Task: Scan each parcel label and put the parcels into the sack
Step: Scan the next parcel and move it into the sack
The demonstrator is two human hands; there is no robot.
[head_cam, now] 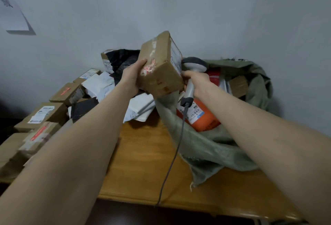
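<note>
In the middle of the frame our left hand [131, 79] grips a brown cardboard parcel [159, 74], the fingers curled round its left side, and holds it up above the table [143, 162]. We judge that it is tilted so that the white label [176, 56] on its right face turns toward the scanner [194, 64]. Our right hand [198, 83] is closed round the scanner's grey handle. The scanner head is just beside the label, so the scanning step seems to be in hand. The parcel hangs over the near rim of the green sack [215, 146] at the right, probably so that it can go in with a short move. An orange parcel [204, 119] with a white label already lies inside. At the left a pile of parcels [44, 115] waits. The label print is too small to read. The red and white marks on the box are blurred, and so is the dark writing on the paper sheet [10, 10] at upper left.
</note>
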